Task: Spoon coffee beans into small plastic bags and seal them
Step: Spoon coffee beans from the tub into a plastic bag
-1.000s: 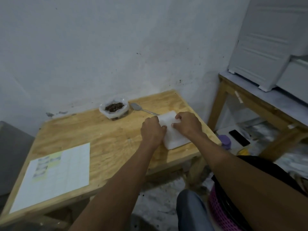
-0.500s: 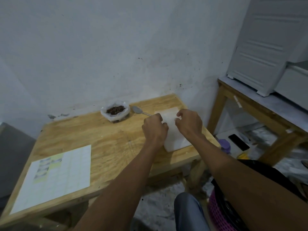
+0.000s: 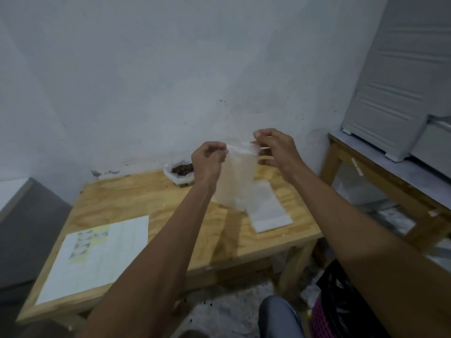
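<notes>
While both hands hang above the far right part of the wooden table, I see a small clear plastic bag stretched between them by its top edge. My left hand pinches the bag's upper left corner between thumb and curled fingers; my right hand pinches the upper right corner with thumb and forefinger, its other fingers loosely spread. That bag hangs upright in the air, its lower edge reaching down near the surface, though I cannot tell whether it touches. From here the picture is blurred around the bag mouth, so I cannot tell whether it is parted or closed.

Below and just right of the hanging bag, a flat white stack of bags lies near the right edge of the table, running toward the near right corner. At the far edge, against the wall, sits a small clear tub of coffee beans, partly hidden behind my left wrist. A printed sheet of paper lies flat at the near left corner.

Off to the right stands a second wooden bench carrying a white plastic cabinet. A pink basket sits on the floor by my knee.
</notes>
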{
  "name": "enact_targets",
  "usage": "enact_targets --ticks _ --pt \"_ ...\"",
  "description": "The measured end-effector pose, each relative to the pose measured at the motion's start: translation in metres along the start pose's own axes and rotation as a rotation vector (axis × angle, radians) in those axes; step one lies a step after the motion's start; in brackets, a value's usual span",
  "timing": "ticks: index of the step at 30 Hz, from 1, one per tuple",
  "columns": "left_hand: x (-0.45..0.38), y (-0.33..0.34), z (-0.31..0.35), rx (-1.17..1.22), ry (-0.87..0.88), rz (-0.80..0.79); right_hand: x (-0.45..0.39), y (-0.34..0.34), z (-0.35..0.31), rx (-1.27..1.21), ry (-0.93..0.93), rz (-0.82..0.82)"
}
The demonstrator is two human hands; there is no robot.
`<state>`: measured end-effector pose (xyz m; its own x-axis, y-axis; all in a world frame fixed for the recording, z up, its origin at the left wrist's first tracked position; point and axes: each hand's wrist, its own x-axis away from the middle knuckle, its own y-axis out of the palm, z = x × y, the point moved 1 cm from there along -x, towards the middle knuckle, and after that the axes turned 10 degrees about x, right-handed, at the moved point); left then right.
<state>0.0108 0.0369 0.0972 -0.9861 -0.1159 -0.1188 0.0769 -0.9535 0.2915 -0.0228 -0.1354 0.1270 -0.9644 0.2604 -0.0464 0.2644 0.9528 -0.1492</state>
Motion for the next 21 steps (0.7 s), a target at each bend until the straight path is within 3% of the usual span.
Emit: enact_targets --ticks 6,10,13,16,21 --pt "-0.004 -0.036 0.027 -0.085 0.109 -0.126 0.000 0.027 -0.028 0.224 -0.075 -0.265" --pt "-0.006 -0.054 0.029 -0.187 0.157 -0.077 0.002 0.052 -0.035 0.200 -0.116 -0.290" --pt "-0.004 -0.064 0.026 -0.374 0.320 0.065 0.003 0.069 -0.036 0.190 -0.137 -0.253" --pt "-0.003 -0.068 0.030 -0.266 0.331 0.066 0.001 0.082 -0.033 0.194 -0.164 -0.227" --pt "-0.005 -0.074 0.035 0.016 0.133 0.046 -0.004 0.098 -0.027 0.238 -0.218 -0.262"
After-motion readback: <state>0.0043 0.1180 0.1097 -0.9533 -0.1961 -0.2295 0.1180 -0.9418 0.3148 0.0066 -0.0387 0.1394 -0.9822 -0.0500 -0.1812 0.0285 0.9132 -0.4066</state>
